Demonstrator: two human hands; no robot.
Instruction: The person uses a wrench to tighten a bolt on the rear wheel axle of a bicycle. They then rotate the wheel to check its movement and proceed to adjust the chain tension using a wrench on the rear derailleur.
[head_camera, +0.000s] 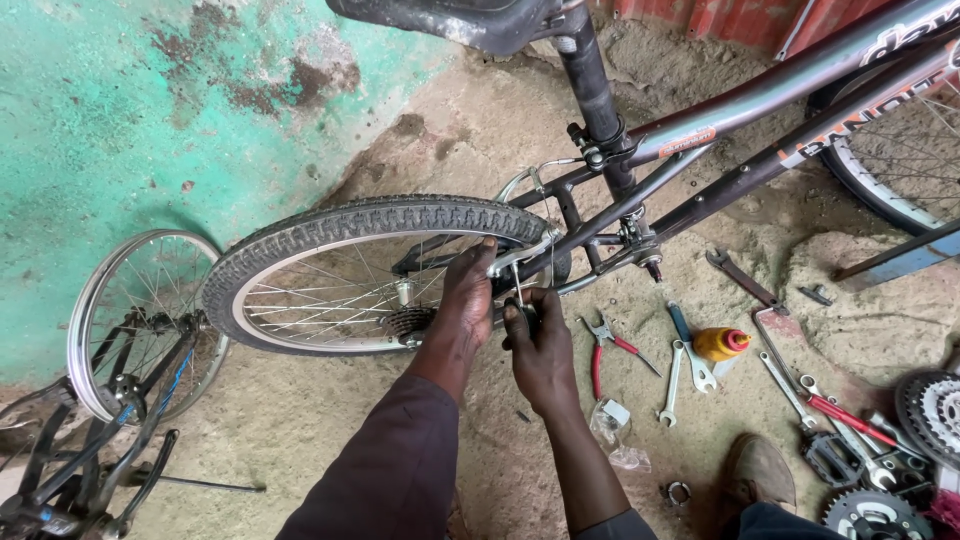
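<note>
Two hands are working at the rear brake of a dark-framed bicycle standing on a sandy floor. The left hand (468, 290) is gripping the silver brake arm (520, 256) where it is sitting against the rear tyre (370, 222), its fingers curling over the metal. The right hand (538, 345) is closing around a small dark tool (524, 312) just below that brake arm; what kind of tool it is cannot be told. A thin cable is running down between the two hands.

The rear wheel's cassette (410, 322) is showing through the spokes beside the left wrist. Above the hands, the seat post (592, 80) is rising to the saddle (450, 18), and the frame tubes (760, 100) are slanting up to the right.

Near the right hand, red-handled pliers (606, 345) are lying on the floor (300, 420), with open-ended spanners (672, 385) and a yellow bottle with a red cap (722, 344) just beyond them. Further right, more spanners, a red-handled tool (845, 415) and toothed sprockets (930, 410) are lying scattered. A brown shoe (760, 470) is resting near them. At the far left, a bare wheel rim (105, 310) is leaning by the green wall (100, 120).
</note>
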